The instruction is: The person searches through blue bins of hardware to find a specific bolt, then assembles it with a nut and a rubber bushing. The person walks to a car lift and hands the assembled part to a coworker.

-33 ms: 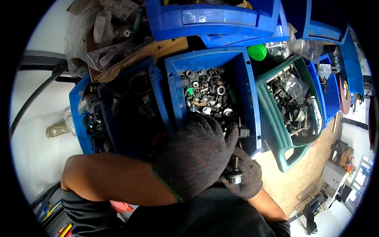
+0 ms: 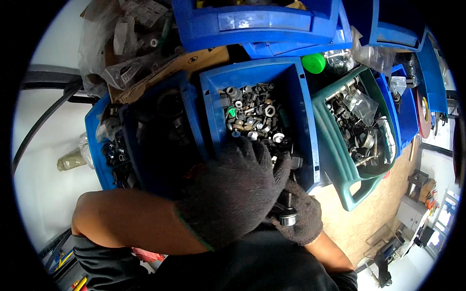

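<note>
Metal part (image 2: 288, 219) held in the right hand (image 2: 307, 216), before the blue bin (image 2: 308, 121); left hand (image 2: 232, 191) over the bin's near edge, grip unclear.

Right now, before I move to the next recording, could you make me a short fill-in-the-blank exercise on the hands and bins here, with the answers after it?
1. The gloved left hand reaches over a bin of loose hardware; that bin is coloured ____.
2. The shiny metal part is held in the person's ____ gloved hand.
3. The handled bin beside it, to the picture's right, is coloured ____.

Missing words: blue; right; green.
</note>
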### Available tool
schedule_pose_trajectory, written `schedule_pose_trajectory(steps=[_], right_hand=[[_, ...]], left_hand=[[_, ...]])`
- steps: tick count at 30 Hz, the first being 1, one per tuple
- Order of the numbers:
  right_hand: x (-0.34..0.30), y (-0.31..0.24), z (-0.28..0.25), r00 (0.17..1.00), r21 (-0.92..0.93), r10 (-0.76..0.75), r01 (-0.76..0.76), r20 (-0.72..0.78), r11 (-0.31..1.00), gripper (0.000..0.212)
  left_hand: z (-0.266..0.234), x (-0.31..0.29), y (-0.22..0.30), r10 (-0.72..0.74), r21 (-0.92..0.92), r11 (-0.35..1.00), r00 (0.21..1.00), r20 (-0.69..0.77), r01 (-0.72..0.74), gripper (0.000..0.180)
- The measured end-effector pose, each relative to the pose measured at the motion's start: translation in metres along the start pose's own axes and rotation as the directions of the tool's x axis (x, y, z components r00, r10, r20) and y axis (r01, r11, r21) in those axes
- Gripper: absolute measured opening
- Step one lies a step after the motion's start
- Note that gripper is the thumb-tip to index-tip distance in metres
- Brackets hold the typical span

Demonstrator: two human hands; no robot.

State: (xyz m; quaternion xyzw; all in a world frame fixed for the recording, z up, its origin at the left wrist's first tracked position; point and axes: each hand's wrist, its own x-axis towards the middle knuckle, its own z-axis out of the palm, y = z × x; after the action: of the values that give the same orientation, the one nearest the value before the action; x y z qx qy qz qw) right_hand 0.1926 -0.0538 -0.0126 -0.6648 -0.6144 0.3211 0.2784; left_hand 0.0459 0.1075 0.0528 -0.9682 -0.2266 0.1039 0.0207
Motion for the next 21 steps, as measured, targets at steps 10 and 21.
schedule_pose_trajectory(steps=[10, 21], right_hand=[[-0.003, -0.009, 0.004, 0.991, 0.110, 0.117, -0.109, -0.068, 0.988, 0.049], [0.003, -0.010, 0.000, 0.997, 0.109, 0.073, -0.072, 0.000, 0.991, 0.057]], left_hand=[[-0.007, 0.088, -0.065, 0.168, -0.099, 0.983, 0.976, 0.138, -0.155, 0.044], [-0.013, 0.039, -0.041, 0.161, 0.008, 0.984, 0.912, 0.377, -0.177, 0.025]])
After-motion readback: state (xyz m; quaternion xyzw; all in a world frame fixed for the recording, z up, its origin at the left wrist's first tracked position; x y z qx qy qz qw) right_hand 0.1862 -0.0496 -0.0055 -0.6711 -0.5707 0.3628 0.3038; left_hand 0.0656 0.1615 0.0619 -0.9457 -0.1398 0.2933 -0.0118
